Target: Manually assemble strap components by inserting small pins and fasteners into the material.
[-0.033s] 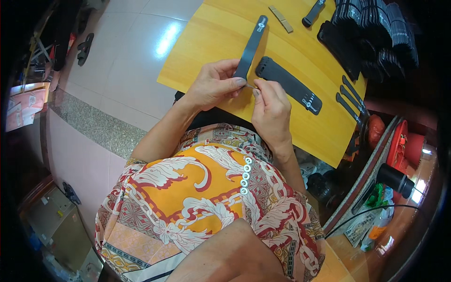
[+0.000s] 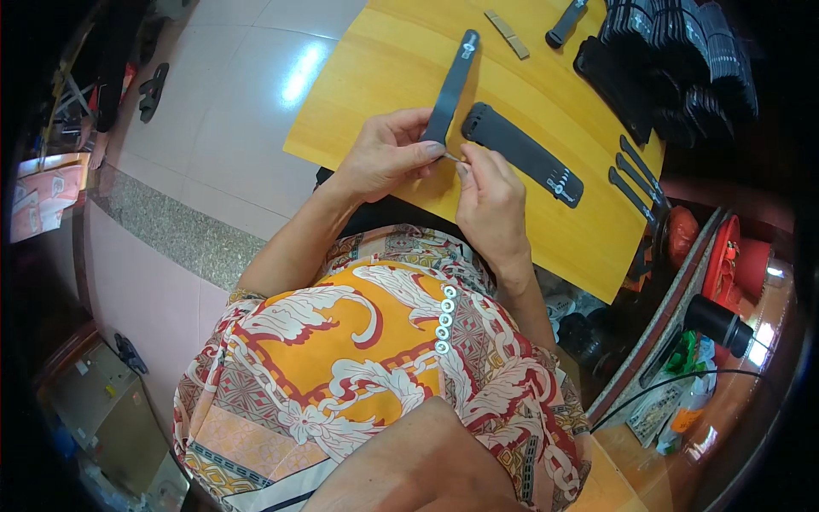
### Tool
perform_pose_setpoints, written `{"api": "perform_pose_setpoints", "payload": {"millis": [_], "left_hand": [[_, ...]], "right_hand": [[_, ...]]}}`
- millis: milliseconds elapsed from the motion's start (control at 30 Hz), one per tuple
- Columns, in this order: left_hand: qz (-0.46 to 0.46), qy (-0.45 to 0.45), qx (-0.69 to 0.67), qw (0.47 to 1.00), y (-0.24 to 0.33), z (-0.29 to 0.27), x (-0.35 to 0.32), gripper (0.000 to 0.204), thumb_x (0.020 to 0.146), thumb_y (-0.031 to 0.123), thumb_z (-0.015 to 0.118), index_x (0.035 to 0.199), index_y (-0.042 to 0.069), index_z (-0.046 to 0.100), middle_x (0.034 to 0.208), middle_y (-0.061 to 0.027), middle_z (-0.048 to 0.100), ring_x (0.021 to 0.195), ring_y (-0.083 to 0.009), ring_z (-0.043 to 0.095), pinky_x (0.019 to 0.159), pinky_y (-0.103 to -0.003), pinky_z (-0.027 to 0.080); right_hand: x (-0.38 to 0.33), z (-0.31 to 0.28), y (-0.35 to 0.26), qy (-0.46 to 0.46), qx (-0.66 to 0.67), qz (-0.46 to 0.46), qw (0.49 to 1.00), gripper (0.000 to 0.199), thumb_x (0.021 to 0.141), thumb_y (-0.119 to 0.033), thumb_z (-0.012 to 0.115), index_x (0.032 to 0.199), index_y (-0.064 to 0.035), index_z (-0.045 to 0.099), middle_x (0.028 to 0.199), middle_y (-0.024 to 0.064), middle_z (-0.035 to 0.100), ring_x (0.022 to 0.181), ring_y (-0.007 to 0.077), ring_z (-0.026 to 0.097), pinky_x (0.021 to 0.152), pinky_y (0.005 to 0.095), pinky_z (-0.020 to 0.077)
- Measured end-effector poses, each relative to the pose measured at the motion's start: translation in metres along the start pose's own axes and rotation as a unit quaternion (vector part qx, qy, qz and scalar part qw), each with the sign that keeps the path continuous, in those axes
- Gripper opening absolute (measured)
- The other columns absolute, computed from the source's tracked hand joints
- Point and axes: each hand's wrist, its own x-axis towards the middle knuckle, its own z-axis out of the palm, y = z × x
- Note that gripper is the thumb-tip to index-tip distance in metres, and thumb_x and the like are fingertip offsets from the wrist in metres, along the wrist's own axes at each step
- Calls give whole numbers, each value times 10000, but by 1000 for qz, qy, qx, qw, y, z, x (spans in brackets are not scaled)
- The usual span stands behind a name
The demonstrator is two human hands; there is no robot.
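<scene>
My left hand (image 2: 386, 160) grips a long, flat black strap (image 2: 450, 92) near its lower end, thumb on top. The strap's far end, with a small white print, sticks up over the wooden table. Close beside it, my right hand (image 2: 496, 205) is closed in a pinch on a thin, small piece (image 2: 453, 157) at the strap's lower end. Fingers cover most of that piece, so its kind is unclear. To the right of the strap lies a wider, tapered black piece (image 2: 520, 154) with slots and white print.
On the yellow wooden table (image 2: 384, 51) lie a brown strip (image 2: 507, 34), a short black strap (image 2: 566, 24) and several thin black straps (image 2: 631, 192). Bundled black pieces (image 2: 657, 34) are stacked at the far right. A black cylinder (image 2: 718, 326) stands beyond the right edge.
The strap's far end has tipped very slightly left. Both hands keep nearly the same hold and place.
</scene>
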Motion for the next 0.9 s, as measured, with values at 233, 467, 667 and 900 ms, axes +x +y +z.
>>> {"api": "perform_pose_setpoints", "payload": {"millis": [233,467,667,900], "left_hand": [[38,23,87,995,-7,2,-1,376,788,49,628,1144,-16,524,778,-18,564,579,-60,507,486,-180,408],[22,-7,124,992,-5,0,-4,370,795,61,634,1138,-22,525,741,-11,561,560,-54,497,485,-175,402],[30,14,136,990,-9,0,-3,370,804,66,629,1143,-32,518,724,-7,551,556,-61,488,489,-182,393],[23,7,156,987,-5,2,0,348,811,36,610,1139,-36,519,757,-17,562,560,-59,498,493,-182,417]], "right_hand": [[3,-12,-4,-86,-17,21,996,56,725,-25,565,770,6,555,692,167,550,673,364,546,598,426,433],[-1,-9,0,-98,91,97,986,48,749,-24,551,771,18,559,703,175,558,675,346,566,569,377,437],[-4,-2,-2,-49,82,101,990,45,657,25,513,693,-1,513,626,157,500,615,344,524,554,400,423],[-5,-3,-3,-47,-69,20,996,90,776,-62,542,748,24,549,701,182,568,688,365,565,584,383,444]]}}
